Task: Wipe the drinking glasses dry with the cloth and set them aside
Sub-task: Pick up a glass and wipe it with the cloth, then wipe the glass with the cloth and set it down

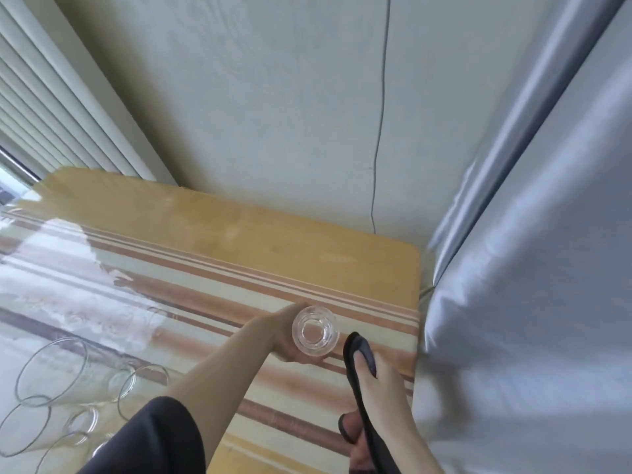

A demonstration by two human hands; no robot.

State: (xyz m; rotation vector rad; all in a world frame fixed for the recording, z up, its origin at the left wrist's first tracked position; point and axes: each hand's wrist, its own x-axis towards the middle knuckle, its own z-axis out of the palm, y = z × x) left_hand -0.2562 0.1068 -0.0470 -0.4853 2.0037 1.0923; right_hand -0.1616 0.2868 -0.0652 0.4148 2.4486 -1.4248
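My left hand (pixel 285 340) grips a clear drinking glass (pixel 314 330) near the table's right end; I look down into its open mouth. My right hand (pixel 372 398) is just right of the glass and holds a dark cloth (pixel 359 350), with the thumb pressed on it. The cloth hangs down past my fingers toward the bottom edge. Cloth and glass are a small gap apart. Several more clear glasses (pixel 51 371) stand at the lower left of the table.
The table (pixel 239 234) has a striped cover under shiny plastic and ends at the right beside a pale blue curtain (pixel 530 268). A wall with a thin cable (pixel 379 131) lies behind. Window blinds (pixel 41 114) are at the left.
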